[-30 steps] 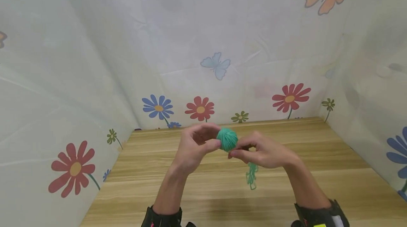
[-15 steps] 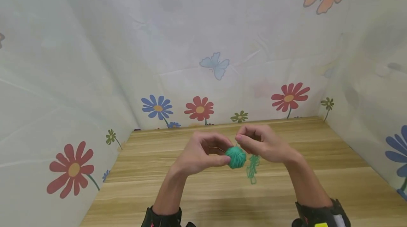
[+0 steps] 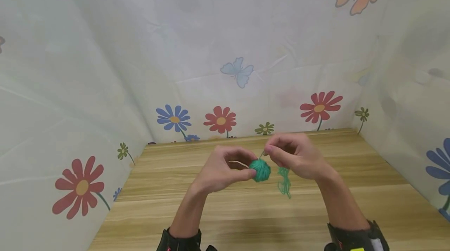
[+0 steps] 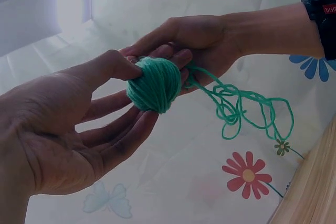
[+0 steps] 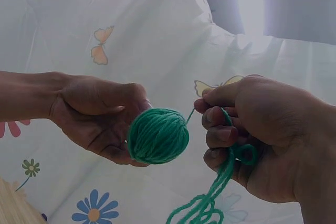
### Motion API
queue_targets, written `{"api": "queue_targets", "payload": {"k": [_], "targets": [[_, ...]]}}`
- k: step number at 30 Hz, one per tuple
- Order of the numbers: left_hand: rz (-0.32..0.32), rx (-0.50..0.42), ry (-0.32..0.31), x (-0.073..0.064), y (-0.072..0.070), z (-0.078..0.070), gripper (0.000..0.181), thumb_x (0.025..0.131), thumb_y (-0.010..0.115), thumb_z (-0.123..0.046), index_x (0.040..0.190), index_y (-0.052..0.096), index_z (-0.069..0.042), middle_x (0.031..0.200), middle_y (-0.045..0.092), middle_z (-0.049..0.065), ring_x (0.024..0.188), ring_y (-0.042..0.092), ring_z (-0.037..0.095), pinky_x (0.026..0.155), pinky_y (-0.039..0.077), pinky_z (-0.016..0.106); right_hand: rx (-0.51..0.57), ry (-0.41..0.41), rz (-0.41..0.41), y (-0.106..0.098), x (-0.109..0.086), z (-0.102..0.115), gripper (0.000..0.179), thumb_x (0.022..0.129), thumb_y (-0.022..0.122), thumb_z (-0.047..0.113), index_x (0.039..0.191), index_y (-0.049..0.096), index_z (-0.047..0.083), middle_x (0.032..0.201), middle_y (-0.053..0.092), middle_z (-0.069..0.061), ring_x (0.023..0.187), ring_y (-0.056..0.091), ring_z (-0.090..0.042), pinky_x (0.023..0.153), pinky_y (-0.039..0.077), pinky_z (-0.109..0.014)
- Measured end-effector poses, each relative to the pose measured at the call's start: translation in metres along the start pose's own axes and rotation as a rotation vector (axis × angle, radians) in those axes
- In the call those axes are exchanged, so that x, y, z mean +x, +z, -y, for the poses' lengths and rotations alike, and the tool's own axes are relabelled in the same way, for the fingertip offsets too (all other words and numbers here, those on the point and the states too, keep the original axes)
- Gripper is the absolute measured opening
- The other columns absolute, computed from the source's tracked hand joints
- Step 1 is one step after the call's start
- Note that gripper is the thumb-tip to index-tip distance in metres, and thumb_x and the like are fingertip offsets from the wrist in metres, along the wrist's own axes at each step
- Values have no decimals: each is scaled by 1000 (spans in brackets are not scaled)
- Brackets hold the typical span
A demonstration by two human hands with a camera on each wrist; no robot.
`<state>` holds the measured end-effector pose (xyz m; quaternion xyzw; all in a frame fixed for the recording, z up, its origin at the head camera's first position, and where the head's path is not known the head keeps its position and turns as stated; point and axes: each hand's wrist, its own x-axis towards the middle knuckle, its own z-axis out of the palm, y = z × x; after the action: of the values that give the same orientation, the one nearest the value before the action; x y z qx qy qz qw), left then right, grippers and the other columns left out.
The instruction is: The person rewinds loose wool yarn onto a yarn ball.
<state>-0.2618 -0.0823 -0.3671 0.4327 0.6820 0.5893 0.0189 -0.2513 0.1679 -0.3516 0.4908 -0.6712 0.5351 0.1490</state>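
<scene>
A small ball of green yarn [image 3: 260, 170] is held above the table between the thumb and fingertips of my left hand [image 3: 225, 169]. My right hand [image 3: 297, 155], just to its right, pinches the strand [image 5: 191, 115] that runs taut from the ball. Loose loops of the same yarn [image 4: 247, 106] pass through the curled fingers of the right hand and dangle below it. In the right wrist view the wound ball [image 5: 159, 136] shows its wraps, with a short gap between it and the right hand's fingertips.
Beneath both hands lies a wood-grain table [image 3: 168, 212]. A white sheet [image 3: 197, 28] printed with flowers and butterflies hangs behind the table and along both sides. Each wrist wears a black strap [image 3: 356, 237].
The right hand has moved from the ball's lower right to above and right of it, drawing out a strand. The left hand and ball have shifted slightly right and down; the hanging loops sway.
</scene>
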Motion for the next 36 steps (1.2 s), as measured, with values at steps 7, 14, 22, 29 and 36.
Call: {"api": "queue_targets", "payload": {"k": [7,14,22,29,36], "targets": [[-136,20,-8,0,0,1,24,89,79,-9,113,76,-5,104,76,9,96,71,24,83,64,42,-39,-83,86,3,2,-2,34,85,63,-24,102,75,3,68,58,0,53,50,-8,35,40,-25],[-216,-4,38,0,-2,1,25,91,77,-4,115,73,-1,107,74,13,99,70,28,81,64,42,-59,-133,133,5,3,-2,37,82,66,-23,106,77,2,62,55,2,52,47,-6,37,38,-22],[-260,-74,76,2,-4,0,25,93,75,-4,118,72,-2,109,74,14,103,68,32,85,63,43,-51,-167,205,9,8,12,37,81,65,-25,103,78,2,63,56,0,55,49,-6,45,45,-18],[-213,-145,56,1,-4,-1,28,96,69,-2,124,66,2,117,71,15,109,66,37,88,62,47,-73,-136,234,10,6,7,35,85,65,-22,102,77,6,61,54,0,55,48,-6,46,42,-15],[-181,-152,30,0,-2,-3,34,97,69,-5,130,63,0,125,68,17,117,62,37,95,59,45,-77,-85,197,8,2,-3,34,88,64,-19,99,76,11,62,52,1,55,47,-7,45,40,-15]]}}
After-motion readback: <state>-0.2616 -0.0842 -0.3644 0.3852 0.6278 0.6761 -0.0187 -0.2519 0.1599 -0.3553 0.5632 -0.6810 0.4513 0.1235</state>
